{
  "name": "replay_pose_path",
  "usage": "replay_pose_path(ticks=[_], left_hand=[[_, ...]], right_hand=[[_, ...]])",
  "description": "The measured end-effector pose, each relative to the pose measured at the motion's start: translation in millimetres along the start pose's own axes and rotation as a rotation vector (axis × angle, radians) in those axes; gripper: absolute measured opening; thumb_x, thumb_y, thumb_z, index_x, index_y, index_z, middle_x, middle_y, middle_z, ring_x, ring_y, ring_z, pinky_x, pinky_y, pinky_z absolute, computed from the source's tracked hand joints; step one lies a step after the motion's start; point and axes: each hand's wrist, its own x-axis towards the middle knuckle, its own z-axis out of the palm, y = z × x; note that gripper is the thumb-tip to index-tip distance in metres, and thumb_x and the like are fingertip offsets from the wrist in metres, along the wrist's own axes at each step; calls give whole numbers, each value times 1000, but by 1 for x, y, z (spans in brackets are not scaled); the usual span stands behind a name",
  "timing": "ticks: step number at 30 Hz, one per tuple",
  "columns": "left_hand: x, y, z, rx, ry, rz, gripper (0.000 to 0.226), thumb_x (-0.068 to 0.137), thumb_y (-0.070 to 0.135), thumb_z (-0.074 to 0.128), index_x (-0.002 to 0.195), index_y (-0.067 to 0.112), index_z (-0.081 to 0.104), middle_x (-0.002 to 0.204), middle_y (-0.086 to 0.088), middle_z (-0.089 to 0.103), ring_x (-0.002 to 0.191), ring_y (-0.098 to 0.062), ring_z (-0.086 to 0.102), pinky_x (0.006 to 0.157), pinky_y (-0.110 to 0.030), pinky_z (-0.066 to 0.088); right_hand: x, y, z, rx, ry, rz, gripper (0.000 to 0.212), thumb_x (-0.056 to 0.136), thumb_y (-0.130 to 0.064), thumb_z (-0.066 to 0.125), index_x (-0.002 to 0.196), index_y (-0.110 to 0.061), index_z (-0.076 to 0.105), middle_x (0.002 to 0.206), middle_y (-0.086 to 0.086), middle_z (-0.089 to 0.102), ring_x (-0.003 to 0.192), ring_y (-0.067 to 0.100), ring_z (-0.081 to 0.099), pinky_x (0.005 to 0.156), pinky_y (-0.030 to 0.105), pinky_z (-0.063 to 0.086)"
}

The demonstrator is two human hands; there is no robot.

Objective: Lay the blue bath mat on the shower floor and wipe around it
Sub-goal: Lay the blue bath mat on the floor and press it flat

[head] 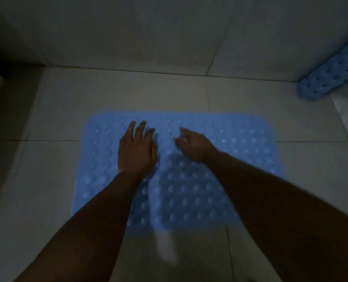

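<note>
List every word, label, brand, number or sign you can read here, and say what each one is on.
None: no readable text shows in this dim head view.
Blue bath mat: only raised bumps and small holes, no print visible.
Second blue mat by the wall: no lettering visible.
Floor tiles and wall: plain.

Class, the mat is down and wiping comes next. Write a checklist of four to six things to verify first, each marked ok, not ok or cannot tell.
1. Mat lies flat on the floor: ok, no curled edge shows.
2. Mat sits clear of the wall: ok, a strip of tile shows between them.
3. Left hand free for wiping: ok, fingers straight on the mat.
4. Right hand free: cannot tell, blurred.
5. Cloth for wiping at hand: cannot tell; only a blurred pale shape shows at the mat's near edge.
6. Second mat clear of the wiping area: not ok, it leans in the far right corner.
</note>
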Motion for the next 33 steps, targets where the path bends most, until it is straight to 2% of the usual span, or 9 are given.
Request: replay_pose_path(ticks=[4, 7, 10, 12, 16, 21, 25, 30, 33], left_hand=[[-1, 39, 6, -22, -137, 52, 51, 102, 35, 39, 150, 19, 43, 165, -9, 28, 156, -33, 12, 119, -53, 27], [-11, 78, 26, -25, -255, 154, 57, 102, 38, 39, 157, 23, 32, 170, -7, 10, 157, -33, -3, 125, -51, 15], [-22, 117, 51, -36, -308, 300, 68, 101, 50, 33, 161, 25, 13, 169, -8, -14, 155, -34, -16, 125, -56, 11], [-29, 130, 67, -27, -317, 362, 79, 98, 61, 32, 162, 24, 4, 169, -8, -19, 154, -35, -19, 125, -58, 5], [-39, 127, 89, 37, -328, 358, 95, 93, 79, 22, 162, 16, 4, 170, -9, -8, 154, -33, -19, 124, -57, -3], [-38, 128, 92, 50, -330, 370, 93, 95, 77, 19, 161, 12, 11, 170, -7, -6, 155, -31, -16, 125, -58, 1], [-33, 128, 93, 43, -348, 377, 85, 99, 69, 20, 161, 12, 10, 170, -8, -5, 155, -31, -18, 125, -58, 0], [-20, 133, 83, 102, -471, 373, 85, 95, 63, 17, 160, 8, 19, 169, -14, 7, 156, -37, -4, 125, -57, 3], [3, 143, 58, 111, -496, 349, 72, 96, 56, 28, 153, 12, 37, 165, -12, 26, 153, -34, 21, 122, -51, 17]], right_hand=[[15, 10, -68, 82, 218, 15, 39, 100, -38, 53, 135, -22, 59, 119, 9, 71, 102, 26, 69, 99, 35, 51], [2, 33, -72, 2, 280, 19, 35, 100, -35, 50, 132, -24, 59, 117, 5, 71, 103, 24, 68, 94, 35, 53], [-12, 61, -60, -100, 317, 28, 34, 98, -37, 51, 129, -27, 60, 123, 2, 68, 113, 25, 64, 99, 40, 51], [-18, 78, -47, -188, 357, 4, 33, 97, -38, 52, 126, -27, 62, 124, 4, 66, 117, 30, 59, 99, 45, 48], [-16, 104, -26, -341, 503, -39, 28, 92, -38, 51, 106, -22, 69, 104, 3, 69, 100, 31, 62, 85, 41, 49], [-1, 123, -21, -337, 572, -52, 26, 93, -40, 51, 99, -22, 69, 102, 1, 68, 100, 27, 62, 87, 45, 51], [10, 132, -30, -314, 558, -75, 30, 94, -42, 47, 105, -24, 67, 106, 0, 66, 104, 26, 61, 90, 47, 49], [4, 133, -54, -256, 568, -132, 41, 94, -45, 42, 109, -19, 70, 111, 4, 67, 109, 29, 59, 90, 43, 50], [-11, 135, -61, -230, 458, -66, 50, 94, -52, 33, 112, -20, 67, 116, 4, 63, 112, 29, 56, 92, 44, 49]])
